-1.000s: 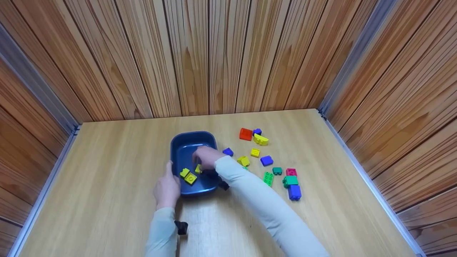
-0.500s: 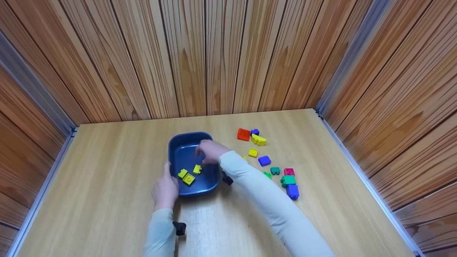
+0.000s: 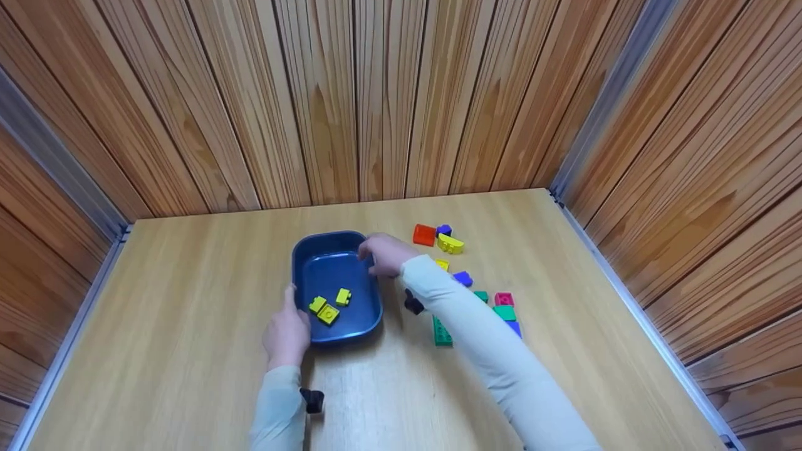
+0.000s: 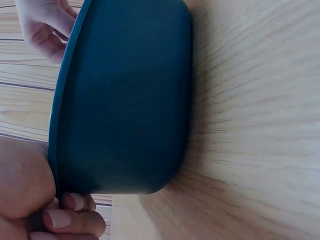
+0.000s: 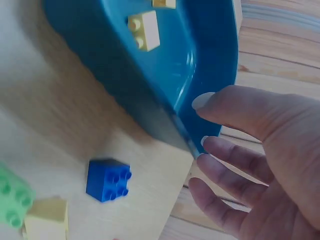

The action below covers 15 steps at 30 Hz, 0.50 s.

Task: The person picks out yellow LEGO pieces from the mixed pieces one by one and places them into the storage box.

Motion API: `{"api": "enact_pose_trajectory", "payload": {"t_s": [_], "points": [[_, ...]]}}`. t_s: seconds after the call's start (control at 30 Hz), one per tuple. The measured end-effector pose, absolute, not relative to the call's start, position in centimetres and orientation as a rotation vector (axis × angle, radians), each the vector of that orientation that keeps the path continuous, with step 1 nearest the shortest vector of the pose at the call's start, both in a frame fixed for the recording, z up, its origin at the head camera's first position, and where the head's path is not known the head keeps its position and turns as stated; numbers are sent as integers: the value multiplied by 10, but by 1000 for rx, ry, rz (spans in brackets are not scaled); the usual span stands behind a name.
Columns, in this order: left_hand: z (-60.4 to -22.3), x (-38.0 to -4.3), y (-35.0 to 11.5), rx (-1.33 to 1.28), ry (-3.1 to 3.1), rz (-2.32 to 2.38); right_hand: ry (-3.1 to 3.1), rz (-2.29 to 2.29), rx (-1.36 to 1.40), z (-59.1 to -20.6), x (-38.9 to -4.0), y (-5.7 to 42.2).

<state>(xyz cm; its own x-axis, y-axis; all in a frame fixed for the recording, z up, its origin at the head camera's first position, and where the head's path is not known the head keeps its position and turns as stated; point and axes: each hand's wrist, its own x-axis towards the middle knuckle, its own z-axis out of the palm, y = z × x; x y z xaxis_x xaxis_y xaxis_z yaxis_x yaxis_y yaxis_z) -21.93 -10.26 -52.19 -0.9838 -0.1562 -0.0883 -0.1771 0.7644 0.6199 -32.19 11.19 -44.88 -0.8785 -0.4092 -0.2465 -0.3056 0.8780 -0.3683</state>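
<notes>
A blue plastic tub (image 3: pixel 337 335) stands on the table with three yellow toy bricks (image 3: pixel 328 314) lying in its near half. My left hand (image 3: pixel 286 332) grips the tub's left rim; in the left wrist view its fingers (image 4: pixel 75 220) curl at the rim beside the outer wall. Over the right rim, toward the far corner, is my right hand (image 3: pixel 390 254). Nothing sits between its thumb and loosely bent fingers in the right wrist view, where they hover at the rim. A blue brick (image 5: pixel 102 181) lies on the table outside the tub.
Right of the tub lie loose bricks: red (image 3: pixel 424 235), a curved yellow one (image 3: pixel 450 243), blue (image 3: pixel 463 279), pink (image 3: pixel 504 299) and green (image 3: pixel 442 332). My right forearm (image 3: pixel 495 357) covers part of them. Wood-patterned walls (image 3: pixel 338 100) enclose the table.
My right hand has let go of a yellow brick in the tub, then moved right and away to the rim. The left hand stays at the left rim.
</notes>
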Motion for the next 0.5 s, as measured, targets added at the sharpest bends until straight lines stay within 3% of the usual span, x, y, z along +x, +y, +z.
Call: {"api": "enact_pose_trajectory", "payload": {"t_s": [0.5], "points": [[-523,-220,-102,-280,2909,1046,2777,-428,-504,-440,-325,145]]}}
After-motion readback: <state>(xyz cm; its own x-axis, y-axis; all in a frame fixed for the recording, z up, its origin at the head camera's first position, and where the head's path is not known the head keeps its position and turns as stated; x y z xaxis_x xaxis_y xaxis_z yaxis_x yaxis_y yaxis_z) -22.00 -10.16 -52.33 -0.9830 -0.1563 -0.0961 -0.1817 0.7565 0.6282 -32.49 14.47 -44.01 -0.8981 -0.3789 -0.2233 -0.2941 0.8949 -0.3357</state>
